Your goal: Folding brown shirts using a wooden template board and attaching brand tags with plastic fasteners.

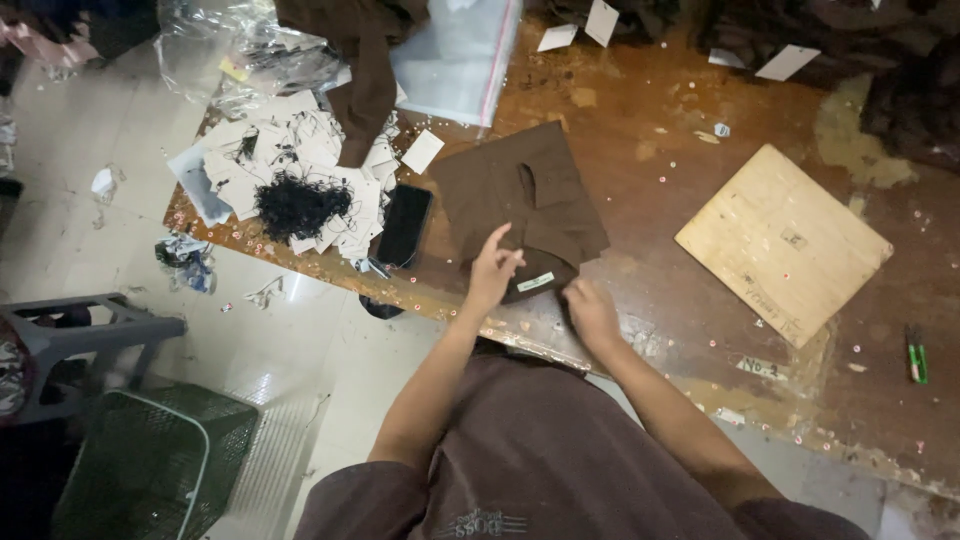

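At the table edge, 6 o'clock: folded brown garment (525,205) lies flat. Left hand (492,272) rests on its hem, fingers loosely spread, gripping nothing; right hand (592,312) curled beside the white label (535,282), hold unclear. Risk: fold slips, phone (403,225) at 9 o'clock gets nudged.

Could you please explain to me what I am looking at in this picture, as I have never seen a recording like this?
There is no machine here. A person wears a camera on the head, so the one picture looks down at their own arms and a worn wooden table. The left hand and right hand rest on the near edge of a folded brown garment, beside its small pale label; neither hand grips anything. To the left lie a black phone and a heap of paper tags with black strings. To the right lie a plywood board and small green snips. A green basket stands on the floor.
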